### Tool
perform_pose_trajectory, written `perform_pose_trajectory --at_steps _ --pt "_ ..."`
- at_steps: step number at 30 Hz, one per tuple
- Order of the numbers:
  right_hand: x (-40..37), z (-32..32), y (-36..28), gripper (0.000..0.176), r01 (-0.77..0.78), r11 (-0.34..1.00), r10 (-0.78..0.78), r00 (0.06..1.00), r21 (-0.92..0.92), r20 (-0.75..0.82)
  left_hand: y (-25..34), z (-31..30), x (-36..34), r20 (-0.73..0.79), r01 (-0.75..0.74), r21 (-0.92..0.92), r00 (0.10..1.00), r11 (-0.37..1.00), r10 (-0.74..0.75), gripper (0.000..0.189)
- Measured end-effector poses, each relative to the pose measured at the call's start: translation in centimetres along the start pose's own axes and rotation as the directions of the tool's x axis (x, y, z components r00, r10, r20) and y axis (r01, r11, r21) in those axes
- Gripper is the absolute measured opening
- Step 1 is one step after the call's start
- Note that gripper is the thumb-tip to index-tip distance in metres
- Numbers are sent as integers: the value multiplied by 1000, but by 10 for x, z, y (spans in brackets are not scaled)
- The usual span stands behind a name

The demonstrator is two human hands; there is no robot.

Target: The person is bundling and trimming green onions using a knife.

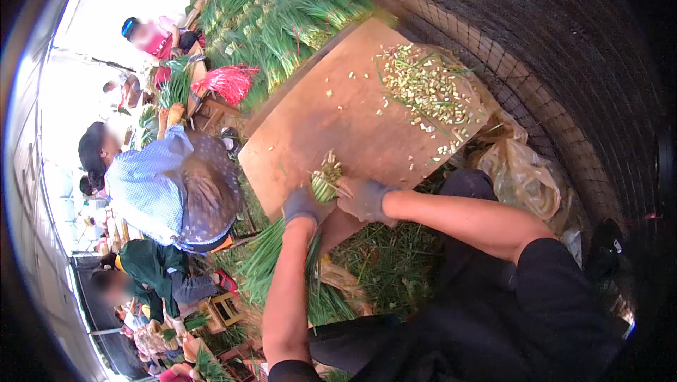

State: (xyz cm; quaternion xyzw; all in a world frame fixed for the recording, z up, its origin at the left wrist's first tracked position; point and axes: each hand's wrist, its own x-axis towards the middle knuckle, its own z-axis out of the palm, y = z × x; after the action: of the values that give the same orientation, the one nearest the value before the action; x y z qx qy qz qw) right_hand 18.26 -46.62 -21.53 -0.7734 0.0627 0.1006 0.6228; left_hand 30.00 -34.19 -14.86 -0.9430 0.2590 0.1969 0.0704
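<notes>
My left hand [303,205], in a grey glove, is closed around a bundle of long green stalks [326,183] that look like chives. Their pale ends point up over the near edge of a brown board [303,128], while the green leaves [264,253] hang down past my left forearm. On the other side of the bundle, my right hand [364,199], gloved too, is closed against it just below the ends. Whether a tool is also in the right hand is hidden. Short cut stalk pieces [427,89] lie scattered over the board's far right part.
Tied green bundles [282,26] are piled beyond the board. Red ties [227,83] hang near them. A clear plastic bag [525,177] lies at the right, beside dark netting [550,50]. Several people sit at the left, one in a blue checked top [144,181]. Loose leaves [395,262] cover the ground.
</notes>
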Motion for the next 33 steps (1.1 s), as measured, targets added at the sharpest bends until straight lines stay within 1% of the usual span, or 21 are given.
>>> perform_pose_trajectory --at_steps 1,2,4,5,7,8,10,11,13,15,17,19,20,22,25,26,27,28,30,32,33 --pt "-3 2 7 28 150 972 -161 986 -179 -50 -4 3 0 -31 -58 -23 998 998 57 84" --pt "-16 -6 -2 28 149 971 -161 985 -185 -54 -8 2 3 -65 -111 -47 992 993 108 83" --pt "-53 -20 -25 36 -166 970 157 986 179 64 -9 3 10 -38 -93 -40 995 995 92 83" --pt "-49 -10 -17 36 -188 963 177 981 191 74 -11 7 9 4 -77 -23 997 997 77 84" --pt "-20 -10 -12 40 -75 997 75 996 -1 -52 -13 7 14 50 -67 -31 996 997 68 83" --pt "-21 -28 -52 35 -330 941 321 942 82 99 -16 10 14 19 -66 -8 998 998 66 80" --pt "5 -40 -80 32 -403 905 384 911 133 151 -19 4 18 -31 -53 21 998 998 53 79" --pt "6 -40 -88 30 -491 851 452 866 185 215 -20 -1 18 66 -37 3 997 999 37 83" --pt "19 -14 -36 28 -417 904 398 902 99 167 -17 0 9 149 -19 -35 988 999 24 87" --pt "16 -2 -8 28 -207 978 205 976 18 75 -25 4 5 -71 -168 -28 984 985 166 100" --pt "-1 9 5 30 -234 972 233 971 9 50 -32 21 10 -13 -130 -94 991 987 130 105" --pt "46 53 83 33 178 894 -222 973 -411 -62 -23 13 7 -37 -117 -15 993 993 116 104" --pt "43 42 54 33 184 892 -232 970 -413 -70 -24 20 8 -47 -119 -7 992 993 119 104" --pt "61 9 -19 33 -160 959 150 987 -235 -60 -28 18 16 41 -234 136 972 963 230 99" --pt "70 -3 -3 32 -121 975 128 991 -188 26 -24 7 -1 -4 -295 47 955 954 296 92" --pt "47 -23 6 31 110 945 -96 994 -309 58 -23 -4 -9 116 -333 21 937 943 328 90" --pt "26 -43 15 30 334 851 -310 942 -405 126 -29 -4 -17 107 -318 6 943 948 316 90" --pt "19 -61 31 30 338 847 -305 941 -411 147 -33 1 -24 120 -370 41 924 928 363 93" --pt "21 -98 58 35 -92 674 -212 926 -733 -311 -30 9 -38 132 -422 61 902 905 411 95" --pt "-10 -120 19 39 -310 841 76 879 -444 -470 -27 15 -55 -30 -447 314 877 838 479 97" --pt "-12 -119 16 39 -316 835 80 880 -451 -468 -27 20 -59 -31 -449 303 877 841 479 97"
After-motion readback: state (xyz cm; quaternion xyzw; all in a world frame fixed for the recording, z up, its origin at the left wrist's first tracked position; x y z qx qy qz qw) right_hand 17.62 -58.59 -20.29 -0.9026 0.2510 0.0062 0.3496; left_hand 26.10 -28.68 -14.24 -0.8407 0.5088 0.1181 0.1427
